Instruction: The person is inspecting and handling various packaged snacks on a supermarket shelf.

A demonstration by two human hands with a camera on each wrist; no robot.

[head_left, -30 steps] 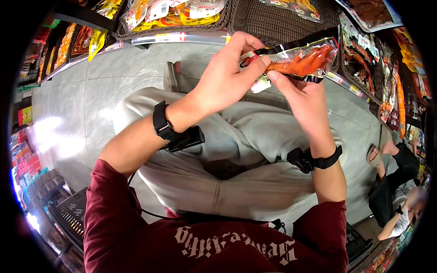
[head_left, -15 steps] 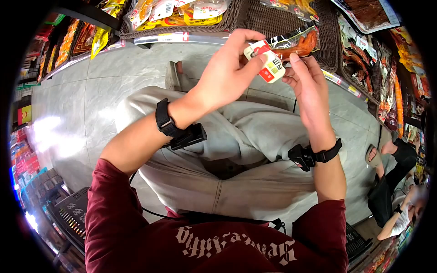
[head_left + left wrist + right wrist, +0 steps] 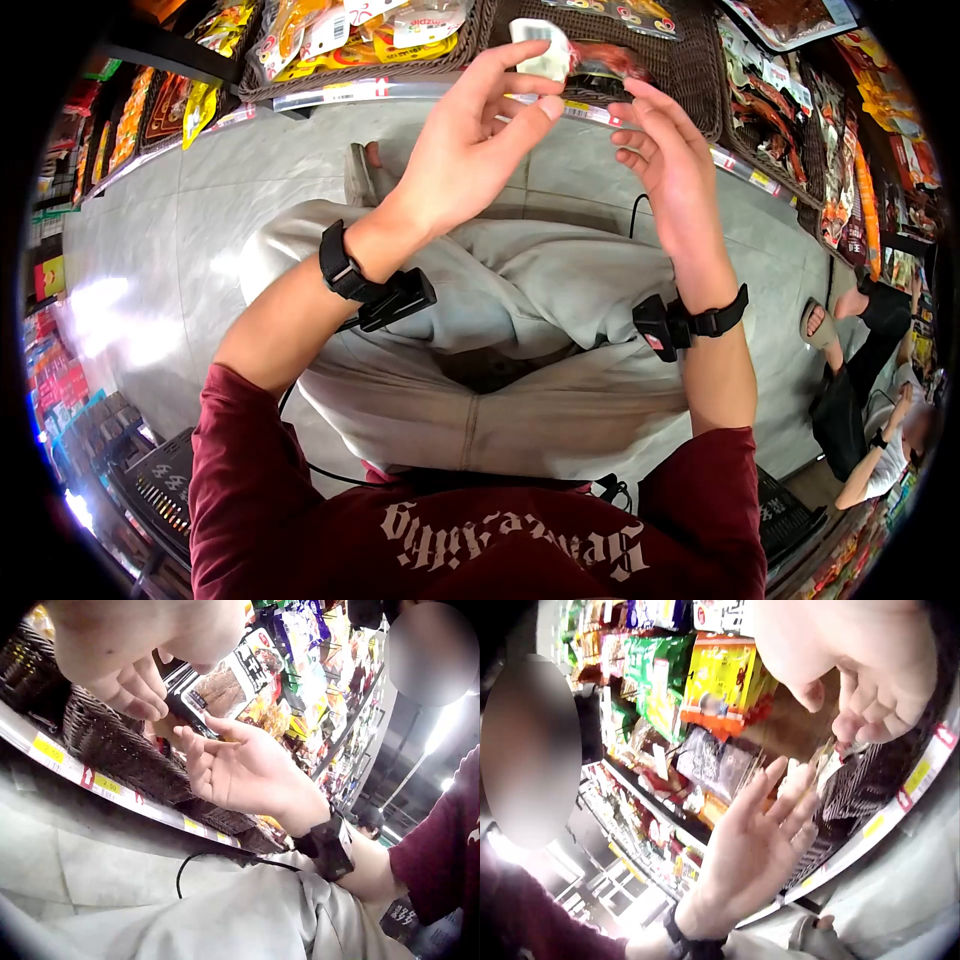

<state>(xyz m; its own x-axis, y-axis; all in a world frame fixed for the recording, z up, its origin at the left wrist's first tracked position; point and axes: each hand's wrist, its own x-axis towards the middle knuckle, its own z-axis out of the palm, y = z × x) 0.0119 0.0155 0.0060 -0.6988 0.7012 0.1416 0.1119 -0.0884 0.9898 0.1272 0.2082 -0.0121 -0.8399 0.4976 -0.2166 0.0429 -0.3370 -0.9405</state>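
A clear pack of reddish-brown meat (image 3: pixel 610 60) with a pale label (image 3: pixel 541 52) is at the front of a dark woven basket (image 3: pixel 700 85) in the head view. My left hand (image 3: pixel 465 150) is at its label end, with the index finger overlapping the label and the thumb standing apart from it. My right hand (image 3: pixel 670 160) is just below the meat end, fingers loosely bent and holding nothing. Seen from the right wrist, the left hand (image 3: pixel 754 855) has its palm showing and fingers spread. From the left wrist, the right palm (image 3: pixel 244 772) faces up.
Baskets of packaged snacks (image 3: pixel 365 40) line the shelf, with a price-tag strip (image 3: pixel 345 92) along its edge. Hanging packs (image 3: pixel 720 682) fill the rack behind. A crouching person (image 3: pixel 880 440) is at the right, and a black crate (image 3: pixel 160 485) stands at the left.
The meat pack has turned over and moved away from me to the basket, its label now showing the pale back. The left thumb has come off the label, and the right fingers have left the pack.
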